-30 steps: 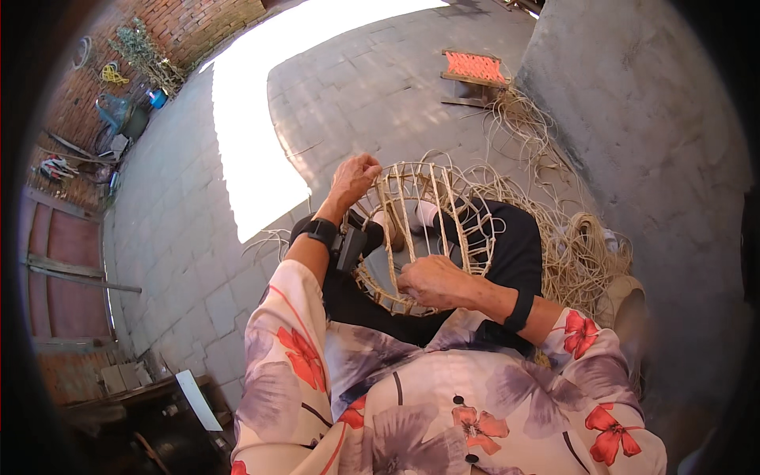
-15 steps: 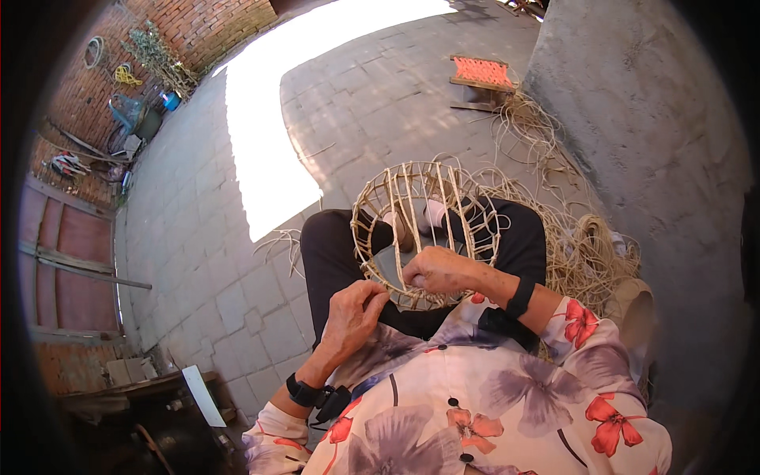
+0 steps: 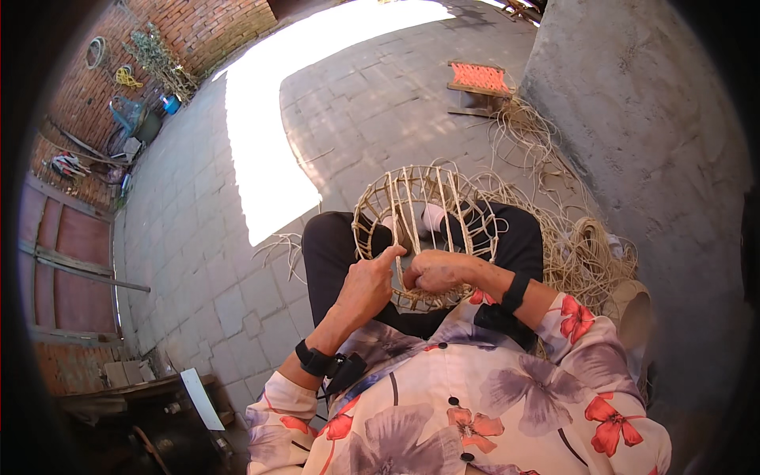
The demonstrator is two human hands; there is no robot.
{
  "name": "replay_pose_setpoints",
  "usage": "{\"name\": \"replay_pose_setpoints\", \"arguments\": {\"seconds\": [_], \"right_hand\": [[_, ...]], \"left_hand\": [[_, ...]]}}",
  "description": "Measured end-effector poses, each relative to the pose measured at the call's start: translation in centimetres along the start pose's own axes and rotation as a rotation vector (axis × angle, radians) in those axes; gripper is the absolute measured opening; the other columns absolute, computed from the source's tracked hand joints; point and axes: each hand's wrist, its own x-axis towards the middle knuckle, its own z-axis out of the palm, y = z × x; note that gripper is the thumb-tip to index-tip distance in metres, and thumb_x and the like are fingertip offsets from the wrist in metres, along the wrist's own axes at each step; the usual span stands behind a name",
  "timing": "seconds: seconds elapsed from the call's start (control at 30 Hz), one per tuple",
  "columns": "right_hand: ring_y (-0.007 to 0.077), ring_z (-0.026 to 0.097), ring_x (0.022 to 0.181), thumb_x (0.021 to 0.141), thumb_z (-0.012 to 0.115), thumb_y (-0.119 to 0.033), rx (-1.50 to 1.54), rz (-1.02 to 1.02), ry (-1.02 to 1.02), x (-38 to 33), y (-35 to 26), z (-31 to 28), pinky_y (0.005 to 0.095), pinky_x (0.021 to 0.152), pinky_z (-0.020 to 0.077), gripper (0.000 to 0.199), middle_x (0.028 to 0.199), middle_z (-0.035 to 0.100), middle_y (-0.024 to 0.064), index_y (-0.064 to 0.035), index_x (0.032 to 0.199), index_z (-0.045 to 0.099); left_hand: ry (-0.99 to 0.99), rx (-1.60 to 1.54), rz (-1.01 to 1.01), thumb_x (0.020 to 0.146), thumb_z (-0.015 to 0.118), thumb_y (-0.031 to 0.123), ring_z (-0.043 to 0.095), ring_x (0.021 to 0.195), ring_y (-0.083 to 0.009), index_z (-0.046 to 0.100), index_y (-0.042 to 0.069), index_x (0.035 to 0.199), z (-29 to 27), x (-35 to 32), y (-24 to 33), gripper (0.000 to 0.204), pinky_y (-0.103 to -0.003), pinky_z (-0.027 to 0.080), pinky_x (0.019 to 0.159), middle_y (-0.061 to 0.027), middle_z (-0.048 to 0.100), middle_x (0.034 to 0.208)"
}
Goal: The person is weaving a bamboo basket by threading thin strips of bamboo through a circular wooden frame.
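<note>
A round, drum-shaped cane frame rests between my knees, with pale cords strung across its top from far rim to near rim. My right hand is closed low over the near part of the frame, its fingers curled round a cord. To its left, my left hand reaches over the near left rim. Its index finger stretches out and touches the leftmost cord strands; the thumb and other fingers are mostly hidden.
Loose pale cord lies heaped beside my right knee, trailing toward a low stool with an orange woven seat. A grey wall rises on the right. Loose strands lie left of my left knee. A wooden surface stands at lower left.
My left hand has moved from the near left rim forward and right, its index finger now extended onto the cords. My right hand stays closed in nearly the same place.
</note>
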Motion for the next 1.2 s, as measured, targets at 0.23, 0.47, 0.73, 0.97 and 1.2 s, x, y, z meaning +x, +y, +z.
{"name": "replay_pose_setpoints", "arguments": {"seconds": [0.23,0.47,0.73,0.97,1.2], "right_hand": [[0.0315,0.066,0.090,0.070,0.050,-0.005,0.008,0.009,-0.021,-0.2,-0.3,-0.4,0.0386,0.081,0.0494,0.037,0.094,0.070,0.0171,-0.0051,0.100,0.072],[0.0307,0.065,0.090,0.070,0.050,-0.006,0.039,-0.001,-0.004,-0.4,-0.2,-0.4,0.0375,0.081,0.0488,0.036,0.094,0.069,0.0174,-0.0054,0.099,0.072],[0.0250,0.067,0.070,0.072,0.047,-0.001,0.189,0.090,0.044,-1.5,-1.1,-0.8,0.0356,0.067,0.0519,0.036,0.085,0.069,0.0163,-0.0023,0.099,0.071],[0.0103,0.059,0.051,0.086,0.052,-0.008,0.721,0.066,0.506,-1.9,-0.4,0.2,0.0239,0.043,0.0453,0.020,0.071,0.065,0.0066,-0.0012,0.094,0.068],[0.0058,0.046,0.046,0.095,0.055,-0.024,1.279,0.076,0.389,-0.6,-1.4,2.2,0.0205,0.037,0.0317,0.020,0.076,0.063,0.0037,-0.0046,0.092,0.060]], "left_hand": [[-0.126,0.014,-0.008,0.081,0.053,-0.001,0.065,0.051,-0.0249,0.049,0.009,0.129,0.4,1.9,-1.2,0.050,-0.036,0.054,0.052,-0.0147,0.064,0.063],[-0.290,-0.263,-0.226,0.079,0.048,-0.005,0.062,0.050,-0.0143,0.044,0.012,0.136,-0.3,3.2,-0.7,0.059,-0.029,0.054,0.047,-0.0094,0.063,0.064],[-0.184,-0.245,-0.276,0.077,0.054,0.000,0.058,0.049,-0.0117,0.049,0.011,0.128,-0.1,2.2,0.2,0.052,-0.026,0.049,0.043,-0.0055,0.060,0.064],[-0.026,-0.582,-0.339,0.080,0.063,0.005,0.059,0.054,-0.0103,0.046,0.003,0.100,0.2,-0.5,2.1,0.026,-0.027,0.047,0.045,-0.0075,0.063,0.068],[-0.061,-0.563,-0.279,0.079,0.068,0.010,0.059,0.056,-0.0131,0.042,0.003,0.099,1.6,-3.8,2.5,0.033,-0.031,0.048,0.053,-0.0099,0.064,0.065]]}}
